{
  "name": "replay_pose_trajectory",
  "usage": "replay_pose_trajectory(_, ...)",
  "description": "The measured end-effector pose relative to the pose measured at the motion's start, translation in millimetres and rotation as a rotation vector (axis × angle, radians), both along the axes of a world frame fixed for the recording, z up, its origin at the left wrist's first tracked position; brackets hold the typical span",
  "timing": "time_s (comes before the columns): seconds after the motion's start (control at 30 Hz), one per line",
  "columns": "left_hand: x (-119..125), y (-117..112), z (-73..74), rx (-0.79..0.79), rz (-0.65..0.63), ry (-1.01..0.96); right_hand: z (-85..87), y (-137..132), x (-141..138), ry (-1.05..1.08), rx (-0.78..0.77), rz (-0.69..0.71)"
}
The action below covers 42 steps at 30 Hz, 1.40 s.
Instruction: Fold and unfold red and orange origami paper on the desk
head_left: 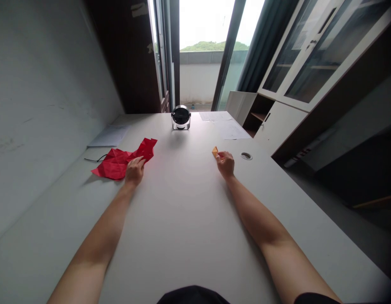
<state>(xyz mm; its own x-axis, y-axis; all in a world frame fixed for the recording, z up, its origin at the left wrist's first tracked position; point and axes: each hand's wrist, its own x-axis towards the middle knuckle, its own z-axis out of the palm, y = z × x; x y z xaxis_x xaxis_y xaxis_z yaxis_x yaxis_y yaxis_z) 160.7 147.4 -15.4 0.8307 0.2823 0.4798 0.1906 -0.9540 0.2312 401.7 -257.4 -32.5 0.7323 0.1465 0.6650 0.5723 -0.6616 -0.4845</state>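
Creased red paper (111, 164), its two crumpled parts side by side, lies on the left side of the table. My left hand (134, 171) is at its near edge, fingers closed on the paper, with the thumb side partly hidden. Over on the right, my right hand (226, 164) pinches a small folded piece of orange paper (214, 151) between thumb and fingers. The orange piece is close to the tabletop, and its lower part is covered by the fingertips.
A round black device on a silver stand (181, 117) stands at the table's far end. White sheets (231, 128) lie at the back right, more papers (109, 136) at the back left. A black cord (93, 160) emerges beside the red paper. A round cable hole (246, 156) is set in the table (179, 219).
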Motion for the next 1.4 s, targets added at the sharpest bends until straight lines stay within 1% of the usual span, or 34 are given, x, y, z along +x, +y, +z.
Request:
replay_pose_trajectory(0.13,6,-39,5.7,-0.016,-0.323,0.11,6.8,8,-11,-0.015,-0.017,0.087)
replay_pose_trajectory(0.27,6,-77,19.9,-0.065,-0.652,0.258,12.0,13,-17,-0.014,-0.006,0.154)
replay_pose_trajectory(0.3,6,-87,24.1,-0.081,-0.714,0.296,13.4,14,-18,-0.012,0.002,0.172)
replay_pose_trajectory(0.37,4,-103,30.5,-0.113,-0.781,0.355,16.9,18,-23,0.005,0.021,0.217)
replay_pose_trajectory(0.4,3,-110,31.9,-0.131,-0.765,0.35,18.9,22,-27,0.021,0.026,0.248)
replay_pose_trajectory(0.47,2,-120,29.9,-0.145,-0.659,0.302,22.9,31,-39,0.065,0.022,0.342)
replay_pose_trajectory(0.53,3,-125,21.7,-0.115,-0.551,0.266,26.1,43,-58,0.116,-0.035,0.485)
replay_pose_trajectory(0.57,3,-126,16.2,-0.086,-0.523,0.268,27.0,50,-68,0.135,-0.079,0.541)
replay_pose_trajectory(0.63,5,-126,4.2,-0.029,-0.508,0.304,26.6,63,-87,0.153,-0.184,0.613)
replay_pose_trajectory(0.67,6,-125,-1.4,-0.01,-0.506,0.331,25.2,69,-94,0.16,-0.226,0.628)
replay_pose_trajectory(0.73,8,-123,-10.0,0.009,-0.5,0.384,20.5,78,-104,0.178,-0.283,0.613)
replay_pose_trajectory(0.8,9,-121,-14.2,0.014,-0.492,0.425,14.0,83,-108,0.213,-0.363,0.566)
replay_pose_trajectory(0.87,9,-121,-13.8,0.015,-0.484,0.444,7.7,85,-107,0.255,-0.483,0.523)
replay_pose_trajectory(0.97,12,-122,-5.8,0.005,-0.466,0.411,2.4,84,-103,0.3,-0.646,0.499)
replay_pose_trajectory(1.1,23,-124,10.6,-0.022,-0.389,0.334,4.3,82,-100,0.318,-0.723,0.523)
replay_pose_trajectory(1.2,37,-126,17.5,-0.014,-0.34,0.341,6.8,79,-96,0.319,-0.735,0.573)
replay_pose_trajectory(1.3,51,-131,14.3,0.002,-0.282,0.329,7.1,73,-92,0.305,-0.738,0.602)
replay_pose_trajectory(1.37,58,-134,7.2,0.02,-0.242,0.285,6.6,68,-88,0.299,-0.743,0.59)
replay_pose_trajectory(1.4,60,-134,2.9,0.023,-0.243,0.274,6.3,64,-86,0.298,-0.747,0.578)
